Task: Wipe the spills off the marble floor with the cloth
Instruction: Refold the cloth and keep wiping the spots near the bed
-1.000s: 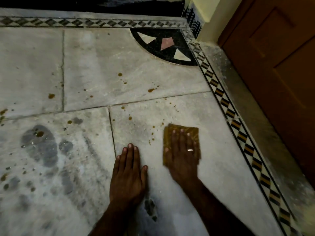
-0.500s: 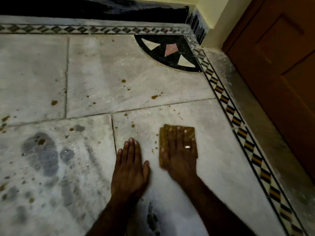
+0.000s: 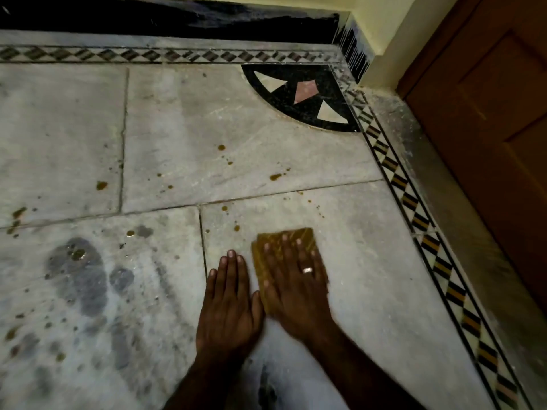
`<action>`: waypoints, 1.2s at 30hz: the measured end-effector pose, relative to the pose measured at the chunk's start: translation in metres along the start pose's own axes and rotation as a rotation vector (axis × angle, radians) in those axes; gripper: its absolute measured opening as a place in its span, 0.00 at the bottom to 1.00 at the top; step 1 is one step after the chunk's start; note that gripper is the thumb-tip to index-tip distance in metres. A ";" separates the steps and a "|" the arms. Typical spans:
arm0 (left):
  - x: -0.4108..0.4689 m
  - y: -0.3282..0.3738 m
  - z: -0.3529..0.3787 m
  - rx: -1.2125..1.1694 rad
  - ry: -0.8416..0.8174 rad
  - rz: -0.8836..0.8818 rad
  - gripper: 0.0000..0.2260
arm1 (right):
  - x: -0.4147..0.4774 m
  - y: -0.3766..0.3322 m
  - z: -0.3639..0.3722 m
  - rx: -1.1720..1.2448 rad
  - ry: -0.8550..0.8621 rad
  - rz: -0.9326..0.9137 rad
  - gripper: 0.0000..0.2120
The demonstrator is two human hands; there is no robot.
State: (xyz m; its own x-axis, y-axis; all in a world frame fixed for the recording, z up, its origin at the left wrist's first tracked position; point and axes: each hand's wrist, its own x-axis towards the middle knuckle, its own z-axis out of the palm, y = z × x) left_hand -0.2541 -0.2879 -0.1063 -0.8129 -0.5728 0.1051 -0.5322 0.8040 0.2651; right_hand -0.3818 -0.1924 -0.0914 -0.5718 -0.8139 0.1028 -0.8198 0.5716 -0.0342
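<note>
A folded yellow-brown cloth (image 3: 299,236) lies flat on the pale marble floor (image 3: 183,122). My right hand (image 3: 296,279), wearing a ring, presses down on the cloth with fingers spread. My left hand (image 3: 229,303) rests flat on the floor just left of it, fingers together, holding nothing. Small brown spill drops (image 3: 275,176) dot the slab beyond the cloth, with more brown drops (image 3: 101,185) further left. A dark wet patch (image 3: 80,270) with a brown puddle sits on the left slab.
A black quarter-circle inlay (image 3: 296,99) fills the far corner. A patterned diamond border (image 3: 414,214) runs along the right side, beside a wooden door (image 3: 488,128). A black skirting (image 3: 177,22) and yellow wall close the far edge.
My right hand has slid the cloth to the left, closer to my left hand, covering drops that lay between them. My left hand has stayed planted.
</note>
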 end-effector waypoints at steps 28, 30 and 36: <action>0.027 0.014 0.002 -0.036 -0.028 -0.151 0.32 | 0.083 0.067 0.010 0.011 0.045 0.290 0.31; 0.023 0.011 0.004 -0.031 0.005 -0.136 0.31 | 0.080 0.042 0.013 0.013 0.048 0.176 0.31; 0.025 0.012 0.002 -0.011 0.022 -0.141 0.31 | 0.012 0.066 0.004 -0.016 0.023 -0.137 0.30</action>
State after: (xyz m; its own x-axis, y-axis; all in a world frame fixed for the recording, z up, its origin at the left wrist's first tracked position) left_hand -0.2817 -0.2924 -0.1024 -0.7250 -0.6832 0.0872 -0.6379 0.7138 0.2891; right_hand -0.4435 -0.1649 -0.0961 -0.4537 -0.8819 0.1282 -0.8894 0.4572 -0.0022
